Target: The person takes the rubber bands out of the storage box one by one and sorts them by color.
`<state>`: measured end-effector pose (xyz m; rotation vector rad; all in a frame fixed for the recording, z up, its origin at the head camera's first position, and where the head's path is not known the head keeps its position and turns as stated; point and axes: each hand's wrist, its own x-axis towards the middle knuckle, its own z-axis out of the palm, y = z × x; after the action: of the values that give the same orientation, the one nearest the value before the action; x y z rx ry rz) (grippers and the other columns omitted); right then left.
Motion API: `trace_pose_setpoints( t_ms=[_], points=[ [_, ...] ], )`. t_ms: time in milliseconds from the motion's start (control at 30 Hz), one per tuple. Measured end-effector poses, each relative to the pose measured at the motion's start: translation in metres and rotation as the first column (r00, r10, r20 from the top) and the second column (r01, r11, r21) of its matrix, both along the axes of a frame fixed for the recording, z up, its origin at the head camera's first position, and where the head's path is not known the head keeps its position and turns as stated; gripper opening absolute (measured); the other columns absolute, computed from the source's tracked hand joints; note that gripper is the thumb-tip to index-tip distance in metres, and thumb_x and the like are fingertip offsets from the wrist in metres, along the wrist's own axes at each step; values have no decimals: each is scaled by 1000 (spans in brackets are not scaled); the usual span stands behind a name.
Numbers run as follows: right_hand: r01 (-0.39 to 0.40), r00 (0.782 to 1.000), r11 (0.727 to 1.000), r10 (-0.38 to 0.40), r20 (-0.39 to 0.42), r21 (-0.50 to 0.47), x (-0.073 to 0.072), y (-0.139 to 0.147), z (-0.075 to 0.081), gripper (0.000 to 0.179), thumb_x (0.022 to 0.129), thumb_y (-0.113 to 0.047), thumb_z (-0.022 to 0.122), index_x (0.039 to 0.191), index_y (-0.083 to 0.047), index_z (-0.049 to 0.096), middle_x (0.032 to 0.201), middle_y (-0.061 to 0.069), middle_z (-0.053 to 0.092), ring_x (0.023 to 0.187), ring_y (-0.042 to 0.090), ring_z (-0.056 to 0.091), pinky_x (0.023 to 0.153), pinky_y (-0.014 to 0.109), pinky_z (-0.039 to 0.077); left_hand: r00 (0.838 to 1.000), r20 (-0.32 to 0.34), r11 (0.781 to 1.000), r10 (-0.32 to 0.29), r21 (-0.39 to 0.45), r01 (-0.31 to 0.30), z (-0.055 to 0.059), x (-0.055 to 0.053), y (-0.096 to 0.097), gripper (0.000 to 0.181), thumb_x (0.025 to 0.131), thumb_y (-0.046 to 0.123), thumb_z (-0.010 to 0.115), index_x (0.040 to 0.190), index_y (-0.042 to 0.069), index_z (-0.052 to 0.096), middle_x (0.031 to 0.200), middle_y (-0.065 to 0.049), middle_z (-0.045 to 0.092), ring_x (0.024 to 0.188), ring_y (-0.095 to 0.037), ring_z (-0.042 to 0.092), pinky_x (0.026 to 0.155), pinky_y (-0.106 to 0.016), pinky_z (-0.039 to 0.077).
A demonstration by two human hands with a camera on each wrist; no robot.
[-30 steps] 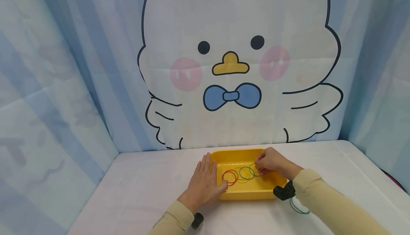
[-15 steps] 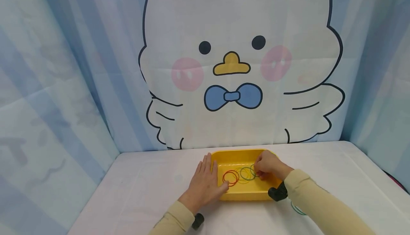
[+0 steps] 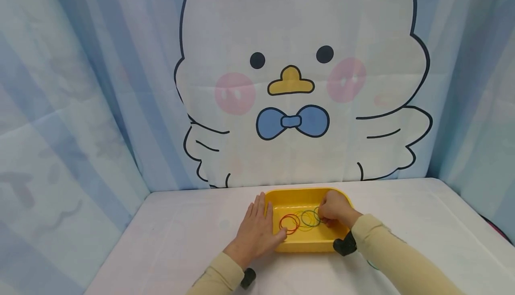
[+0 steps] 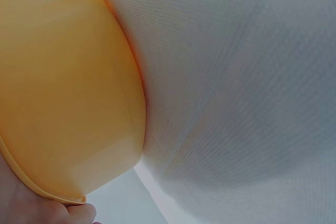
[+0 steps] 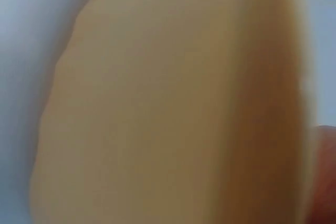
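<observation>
Your right hand (image 3: 335, 208) has slid further into the yellow tray (image 3: 299, 244), fingers curled over the green rubber band (image 3: 311, 217).
Left hand (image 3: 255, 230) flat, steadying the tray's rim; risk: snagging overlapping bands together.

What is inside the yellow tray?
The yellow tray holds red rubber bands, yellow-green ones and the right hand, whose curled fingers hide the bands beneath.

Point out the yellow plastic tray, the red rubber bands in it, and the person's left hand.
Yellow plastic tray (image 3: 299, 195): head view, bare far rim.
Red rubber bands (image 3: 289, 223): head view, middle of the rings on the tray floor.
Left hand (image 3: 255, 231): head view, back of the hand.
</observation>
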<state>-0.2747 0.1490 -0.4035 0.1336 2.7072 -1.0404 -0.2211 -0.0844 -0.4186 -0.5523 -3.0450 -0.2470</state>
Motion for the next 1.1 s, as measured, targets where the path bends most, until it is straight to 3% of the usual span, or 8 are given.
trace_pose_setpoints(
  t_ms=[333, 500, 800, 1100],
  points=[
    [14, 999, 998, -12, -32, 53, 3, -8, -4, 19, 77, -2, 69, 62, -4, 59, 52, 1, 48, 46, 14, 52, 46, 19, 43, 1000, 12, 1000, 3, 9, -3, 0, -1, 0, 81, 94, 55, 39, 153, 0, 31, 166, -20, 11, 154, -33, 17, 125, -46, 20],
    [22, 999, 998, -20, -39, 62, 4, -10, -4, 21, 79, 1, 67, 61, -4, 57, 52, 1, 46, 45, 13, 52, 45, 19, 45, 1000, 18, 1000, 2, 7, -2, -1, -1, 0, 81, 94, 55, 39, 154, 0, 31, 166, -20, 11, 154, -33, 16, 125, -46, 19],
    [9, 997, 996, -3, -72, 87, 4, -13, -5, 35, 78, 2, 59, 53, -13, 41, 48, -3, 37, 42, 11, 47, 41, 16, 36, 1000, 27, 1000, 5, 5, -5, -1, -1, 1, 81, 94, 55, 40, 153, 0, 31, 166, -20, 11, 154, -33, 16, 125, -46, 19],
    [16, 995, 995, -6, -97, 103, 6, -14, -6, 33, 79, 1, 60, 54, -12, 44, 50, -2, 38, 44, 13, 47, 43, 18, 36, 1000, 15, 1000, 8, -1, -8, -1, -2, 1, 81, 94, 55, 40, 153, 0, 32, 166, -20, 12, 154, -34, 16, 125, -47, 20]
  ],
)
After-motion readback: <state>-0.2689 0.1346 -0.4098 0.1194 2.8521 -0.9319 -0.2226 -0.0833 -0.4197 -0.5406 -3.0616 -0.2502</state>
